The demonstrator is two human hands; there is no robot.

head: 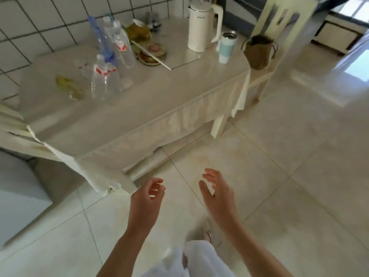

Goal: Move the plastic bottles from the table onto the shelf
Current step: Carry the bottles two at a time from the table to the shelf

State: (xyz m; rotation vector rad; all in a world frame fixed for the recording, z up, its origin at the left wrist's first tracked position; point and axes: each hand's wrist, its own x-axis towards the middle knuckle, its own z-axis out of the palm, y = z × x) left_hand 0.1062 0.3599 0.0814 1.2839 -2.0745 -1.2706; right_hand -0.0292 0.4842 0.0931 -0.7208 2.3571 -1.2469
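Both hands are seen empty above the tiled floor [279, 156], in front of the worktop [139, 100]. The grip of the left hand [146, 198] is released, its fingers loosely curled and nothing held; the grip of the right hand [216, 193] is likewise released, its fingers spread and slightly bent. The two hands are held near each other, apart from the worktop's near corner.

The plastic bottles [111, 52] are shown standing upright in a cluster at the far left of the worktop, close to the tiled wall [40, 23]. The nearest bottle [100, 80] bears a red and white label; behind it a taller bottle with a blue label [101, 41] is seen, with another red-labelled bottle [122, 47] just beside it. All appear clear.

To the right of the cluster a plate of food [151, 53] is shown, then a white kettle [201, 27] and a pale blue tumbler [227, 47]. A brown bag [258, 52] is seen on a chair [279, 27] at the worktop's far end. The image is motion-blurred.
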